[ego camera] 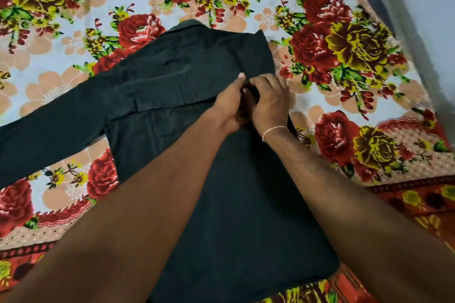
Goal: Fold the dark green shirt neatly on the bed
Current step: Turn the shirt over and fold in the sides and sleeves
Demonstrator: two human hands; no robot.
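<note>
Lying back-up on the flower-printed bedsheet (344,32), the dark green cotton shirt (187,86) looks half folded: its right side is tucked in, the left sleeve (long, unfolded) trails out. Left hand (230,103) and right hand (269,103) pinch that fold together.

sleeve (49,128): cut at left edge | hem: hidden under forearms

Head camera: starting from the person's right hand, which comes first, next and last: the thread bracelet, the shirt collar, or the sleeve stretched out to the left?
Measured from the right hand:
1. Thread bracelet, on that hand's own wrist, just below it.
2. Shirt collar, up and to the left at the shirt's far end.
3. End of the outstretched sleeve, at the picture's left edge.
</note>
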